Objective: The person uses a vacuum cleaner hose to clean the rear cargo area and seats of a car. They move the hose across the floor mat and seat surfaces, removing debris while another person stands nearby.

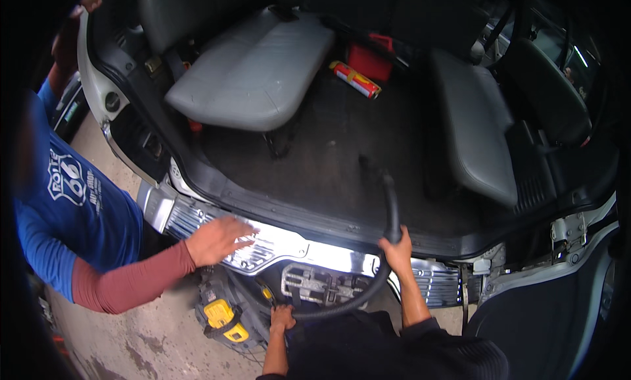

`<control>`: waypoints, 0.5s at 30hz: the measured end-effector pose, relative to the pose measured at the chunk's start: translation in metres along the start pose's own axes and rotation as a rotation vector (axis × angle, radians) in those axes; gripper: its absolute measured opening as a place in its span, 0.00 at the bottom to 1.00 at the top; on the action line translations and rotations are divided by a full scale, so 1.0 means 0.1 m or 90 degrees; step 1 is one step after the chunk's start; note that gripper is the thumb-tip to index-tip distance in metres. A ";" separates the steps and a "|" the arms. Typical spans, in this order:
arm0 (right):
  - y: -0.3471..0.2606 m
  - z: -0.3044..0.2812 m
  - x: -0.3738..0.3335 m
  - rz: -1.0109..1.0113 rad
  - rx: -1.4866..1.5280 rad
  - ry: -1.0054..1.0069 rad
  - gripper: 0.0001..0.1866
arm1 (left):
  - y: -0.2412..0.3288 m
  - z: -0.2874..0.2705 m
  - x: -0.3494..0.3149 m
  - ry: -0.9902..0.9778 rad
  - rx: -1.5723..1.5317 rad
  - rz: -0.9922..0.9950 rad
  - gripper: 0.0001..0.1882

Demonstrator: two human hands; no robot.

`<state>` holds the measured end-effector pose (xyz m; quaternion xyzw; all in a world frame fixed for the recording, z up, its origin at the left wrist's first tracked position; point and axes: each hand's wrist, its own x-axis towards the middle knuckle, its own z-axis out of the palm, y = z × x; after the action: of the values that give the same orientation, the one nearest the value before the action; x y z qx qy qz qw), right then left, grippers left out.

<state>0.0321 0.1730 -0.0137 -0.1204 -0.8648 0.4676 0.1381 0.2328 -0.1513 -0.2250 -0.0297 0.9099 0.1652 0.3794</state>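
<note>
My right hand grips the black wand of a vacuum cleaner, its fingers wrapped round it. The wand reaches over the sill to the dark floor of a van, where its end is hard to make out. From there a ribbed vacuum hose curves down and left to my left hand, which is closed on it at low height. Beside that hand stands the grey and yellow vacuum cleaner on the ground.
A person in a blue shirt stands at left, one hand over the shiny metal step. Grey seats flank the van floor. Farther in lie a red-yellow package and a red case.
</note>
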 end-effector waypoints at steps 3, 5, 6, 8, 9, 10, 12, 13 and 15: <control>0.15 0.32 0.58 0.209 0.195 -0.056 0.40 | 0.05 -0.10 0.21 0.045 -0.041 0.003 0.26; 0.20 0.39 0.76 0.214 0.232 -0.036 0.37 | 0.05 -0.15 0.33 0.055 -0.070 0.015 0.26; 0.20 0.35 0.72 0.234 0.183 -0.044 0.36 | 0.03 -0.15 0.35 0.042 -0.071 0.009 0.26; 0.11 0.19 0.49 0.234 0.147 -0.083 0.35 | -0.02 -0.13 0.35 0.077 -0.029 0.055 0.26; 0.03 0.08 0.30 0.201 0.175 -0.110 0.35 | -0.03 -0.09 0.31 0.026 -0.038 0.042 0.26; -0.06 -0.02 0.10 0.148 0.032 -0.068 0.35 | -0.05 -0.07 0.29 -0.008 -0.010 0.043 0.26; -0.26 -0.24 -0.29 0.118 -0.046 -0.055 0.36 | -0.07 0.00 0.17 0.004 0.017 0.048 0.27; -0.35 -0.31 -0.38 0.211 -0.058 -0.071 0.37 | -0.08 0.02 0.13 0.001 0.023 0.044 0.27; -0.44 -0.32 -0.34 0.147 -0.025 -0.054 0.36 | -0.06 0.03 0.12 0.002 0.022 0.045 0.27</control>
<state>0.0711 0.1625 0.0361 -0.2017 -0.8591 0.4682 0.0442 0.2268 -0.1550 -0.2371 0.0088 0.9138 0.1624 0.3722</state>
